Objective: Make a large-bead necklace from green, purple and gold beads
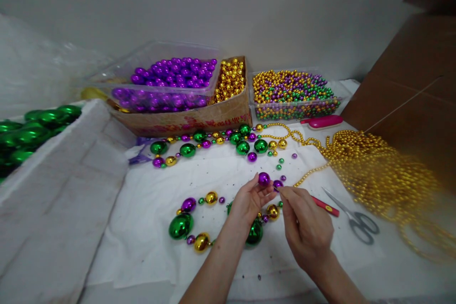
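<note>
My left hand (254,198) is closed lightly round a shiny purple ball (263,179), held up at the fingertips. Close beside it, my right hand (308,223) pinches something thin that is too small to make out. A second purple ball (278,184) shows just behind the right fingertips; whether it is held or lies on the cloth I cannot tell. Below my hands a bead strand with a big green ball (181,226), a gold ball (202,242) and a purple ball (188,205) lies curved on the white cloth (142,228), partly hidden by my left forearm.
Scissors (359,225) and a red-handled tool (329,208) lie right. A gold bead heap (384,166) spreads beyond. Behind stand a purple-ball tub (210,89), a cardboard box (185,121), a mixed-bead tub (295,110) and a pink tool (326,122). A white box (71,190) borders the left.
</note>
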